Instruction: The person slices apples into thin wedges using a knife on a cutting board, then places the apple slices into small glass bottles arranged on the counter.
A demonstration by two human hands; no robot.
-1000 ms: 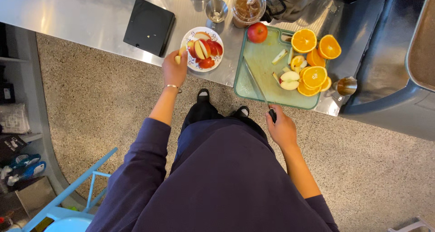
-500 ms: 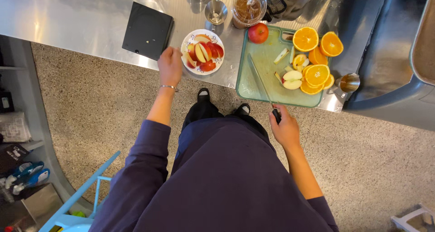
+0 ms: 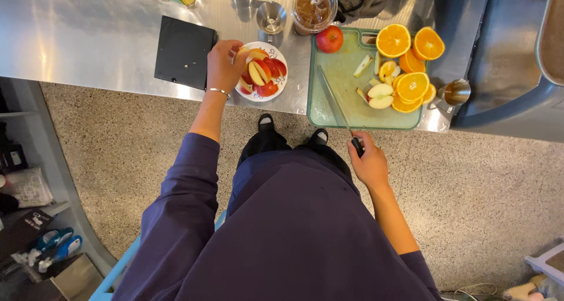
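Observation:
My left hand (image 3: 223, 65) rests at the left rim of a white plate (image 3: 281, 85) of red apple wedges, fingers curled over a wedge at the plate's edge. My right hand (image 3: 368, 160) grips the black handle of a long knife (image 3: 333, 100), whose blade lies across the left part of a green cutting board (image 3: 329, 110). On the board lie apple pieces (image 3: 379, 94), halved oranges (image 3: 405, 45) and a whole red apple (image 3: 329, 39).
A black square pad (image 3: 184, 52) lies left of the plate on the steel counter (image 3: 88, 37). Behind stand a metal cup (image 3: 271, 17) and a plastic cup of brown drink (image 3: 313, 7). A small metal jigger (image 3: 453, 93) sits right of the board. Shelves stand at far left.
My left hand has shifted from the plate's near left side up onto its far left rim. The right hand stays on the knife handle; the view moved closer.

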